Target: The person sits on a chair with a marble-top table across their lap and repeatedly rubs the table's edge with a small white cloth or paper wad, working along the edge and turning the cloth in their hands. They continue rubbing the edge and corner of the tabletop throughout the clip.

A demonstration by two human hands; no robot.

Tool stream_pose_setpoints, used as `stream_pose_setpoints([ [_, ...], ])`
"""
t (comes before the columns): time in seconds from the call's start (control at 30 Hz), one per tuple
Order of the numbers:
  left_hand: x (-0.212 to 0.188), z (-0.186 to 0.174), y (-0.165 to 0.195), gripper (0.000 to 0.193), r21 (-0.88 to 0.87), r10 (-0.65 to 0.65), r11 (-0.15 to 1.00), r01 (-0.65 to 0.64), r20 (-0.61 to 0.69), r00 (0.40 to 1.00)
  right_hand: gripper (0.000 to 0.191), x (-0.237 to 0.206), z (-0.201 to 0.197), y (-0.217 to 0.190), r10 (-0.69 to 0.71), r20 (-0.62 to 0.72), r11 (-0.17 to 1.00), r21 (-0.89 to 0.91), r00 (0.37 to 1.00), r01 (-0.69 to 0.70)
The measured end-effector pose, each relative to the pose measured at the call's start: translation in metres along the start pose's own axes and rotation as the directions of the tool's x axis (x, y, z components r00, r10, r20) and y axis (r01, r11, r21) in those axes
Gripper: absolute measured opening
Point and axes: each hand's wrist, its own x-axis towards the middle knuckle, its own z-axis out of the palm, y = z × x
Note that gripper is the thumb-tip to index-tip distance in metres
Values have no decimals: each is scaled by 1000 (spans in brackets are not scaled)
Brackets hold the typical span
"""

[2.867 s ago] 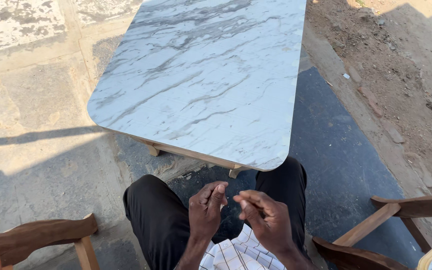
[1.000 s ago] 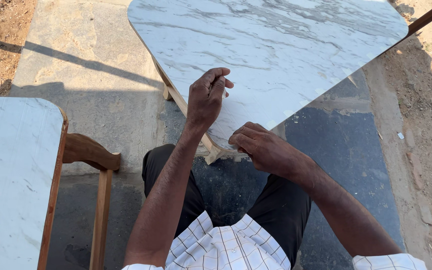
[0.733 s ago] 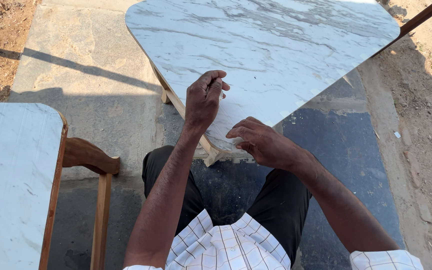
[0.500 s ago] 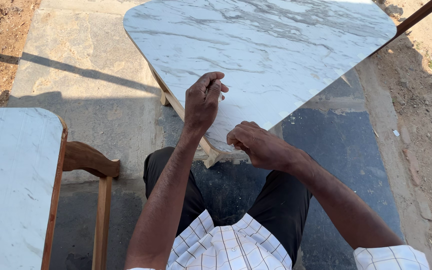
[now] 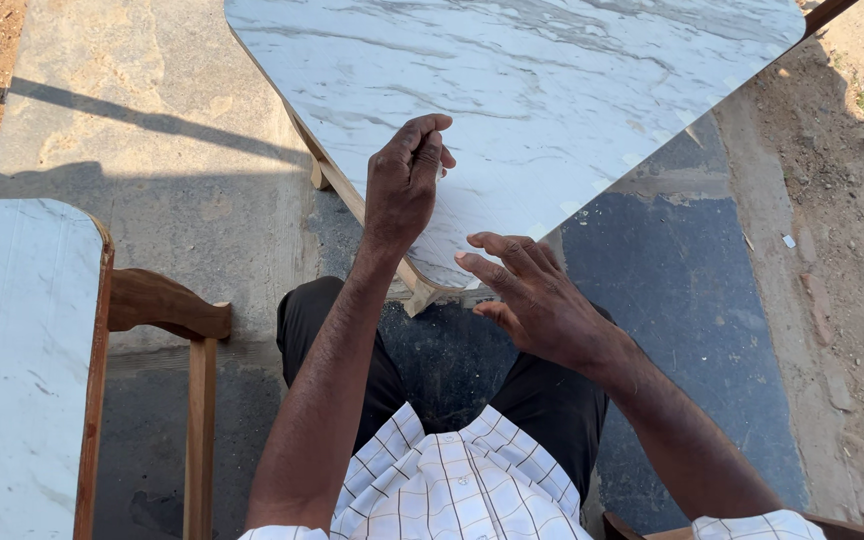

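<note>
**Marble top under your hands**

White-veined tabletop (image 5: 552, 90) lies before your knees. Your left hand (image 5: 404, 185) rests on it, fingers curled, pinching something too small to tell. Your right hand (image 5: 532, 295) hovers open beside its near corner. A second table (image 5: 12, 360) stands left.

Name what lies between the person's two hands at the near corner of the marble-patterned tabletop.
Head view: only bare tabletop surface lies between the left hand and right hand.

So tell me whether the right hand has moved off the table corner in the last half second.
Yes. The right hand has lifted off the near corner of the marble table and now hangs open just below it, fingers spread.
</note>
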Motion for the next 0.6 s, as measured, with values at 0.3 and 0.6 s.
stream_pose_setpoints([
  [0.3, -5, 0, -8, 65, 112, -107, 989, 100, 63, 992, 31, -38, 79, -29, 94, -115, 981, -161, 989, -112],
  [0.6, -43, -21, 62, 96, -251, 174, 966, -59, 468, 866, 45, -18, 23, -21, 391, 165, -46, 986, 906, -160],
])
